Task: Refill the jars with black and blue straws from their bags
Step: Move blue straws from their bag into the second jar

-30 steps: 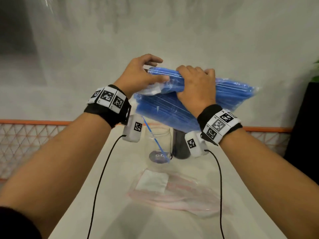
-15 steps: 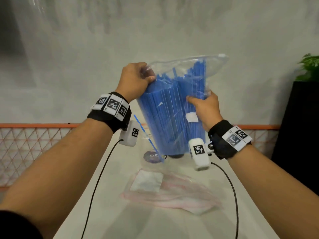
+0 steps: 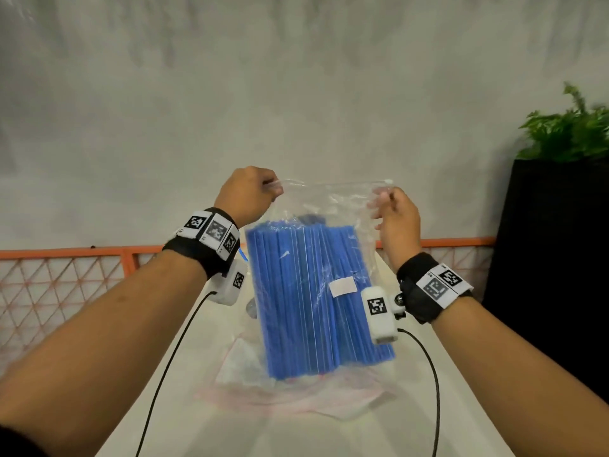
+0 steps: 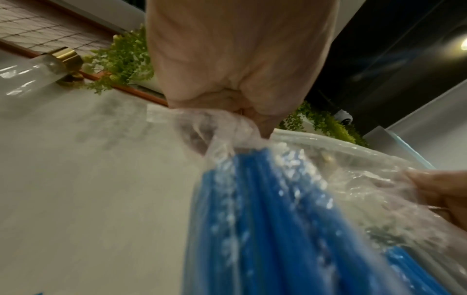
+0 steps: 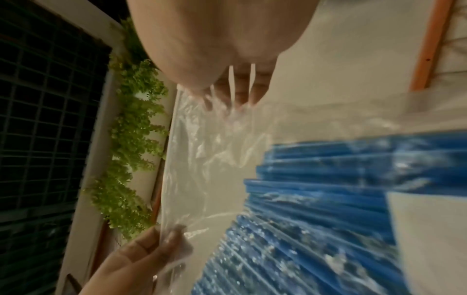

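Note:
A clear zip bag (image 3: 333, 201) full of blue straws (image 3: 313, 301) hangs upright above the table. My left hand (image 3: 272, 189) pinches its top left corner. My right hand (image 3: 384, 201) holds the top right corner, fingers showing through the plastic. The left wrist view shows my left hand (image 4: 255, 127) bunching the bag (image 4: 328, 165) above the blue straws (image 4: 265, 219). In the right wrist view my right fingers (image 5: 240, 93) lie behind the bag (image 5: 215, 159). The jars are almost wholly hidden behind the bag; only a sliver of glass (image 3: 251, 308) shows.
An empty clear bag (image 3: 296, 394) lies flat on the white table (image 3: 204, 407) under the hanging one. An orange mesh fence (image 3: 66, 278) runs behind. A black planter (image 3: 553, 258) with a green plant stands at the right. Wrist-camera cables trail over the table.
The bag swung from lying crosswise to hanging upright. My right hand slid from its side up to the top right corner; my left kept the top left. The jars went out of sight.

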`<state>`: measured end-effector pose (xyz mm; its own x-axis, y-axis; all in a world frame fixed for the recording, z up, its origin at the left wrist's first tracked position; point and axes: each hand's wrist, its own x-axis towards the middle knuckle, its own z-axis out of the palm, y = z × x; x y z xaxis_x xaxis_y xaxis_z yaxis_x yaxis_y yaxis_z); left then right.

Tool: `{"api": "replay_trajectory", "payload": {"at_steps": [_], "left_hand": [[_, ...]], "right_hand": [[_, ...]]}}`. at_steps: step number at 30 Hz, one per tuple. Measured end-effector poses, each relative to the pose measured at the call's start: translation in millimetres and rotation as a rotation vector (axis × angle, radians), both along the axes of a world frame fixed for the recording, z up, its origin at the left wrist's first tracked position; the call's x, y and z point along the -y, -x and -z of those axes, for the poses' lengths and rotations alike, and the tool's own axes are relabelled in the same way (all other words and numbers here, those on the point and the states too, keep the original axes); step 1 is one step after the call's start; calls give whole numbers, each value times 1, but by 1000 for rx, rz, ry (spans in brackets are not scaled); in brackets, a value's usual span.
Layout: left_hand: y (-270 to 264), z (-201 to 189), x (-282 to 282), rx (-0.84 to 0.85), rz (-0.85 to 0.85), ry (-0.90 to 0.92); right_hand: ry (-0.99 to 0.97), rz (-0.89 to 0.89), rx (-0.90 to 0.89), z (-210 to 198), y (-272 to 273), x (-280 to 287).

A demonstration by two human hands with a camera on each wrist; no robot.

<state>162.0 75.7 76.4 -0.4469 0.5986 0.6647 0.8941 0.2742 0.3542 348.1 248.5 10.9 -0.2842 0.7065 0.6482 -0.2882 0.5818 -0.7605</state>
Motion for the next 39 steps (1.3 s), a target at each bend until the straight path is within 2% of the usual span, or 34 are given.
{"api": "replay_trajectory", "payload": {"at_steps": [6, 11, 15, 18, 20, 22, 26, 29, 33, 39], "left_hand": [[-32, -14, -22, -125, 109, 24], [-68, -26, -50, -22, 334, 27], [-94, -29, -76, 63, 454, -96], [-101, -27, -90, 50, 402, -252], [-101, -26, -95, 42, 377, -283], [-100, -25, -97, 25, 368, -249], [-98, -24, -100, -66, 330, -160], [-91, -26, -96, -138, 278, -122], [-53, -26, -75, -116, 182, -78], [23, -23, -17, -75, -4, -77]], "right_hand": [[-35, 69, -88, -25, 8, 1], [-90, 119, -56, -38, 3, 2], [-135, 136, -59, -44, -3, -2], [-152, 149, -27, -44, -5, -3], [-135, 106, -44, -45, -9, -3], [-158, 69, -32, -48, -13, -4], [-238, 150, 67, -61, -13, -7], [-248, 216, 68, -66, -8, -11], [-170, 292, -47, -71, -9, -22], [-155, 428, -89, -71, -17, -35]]}}
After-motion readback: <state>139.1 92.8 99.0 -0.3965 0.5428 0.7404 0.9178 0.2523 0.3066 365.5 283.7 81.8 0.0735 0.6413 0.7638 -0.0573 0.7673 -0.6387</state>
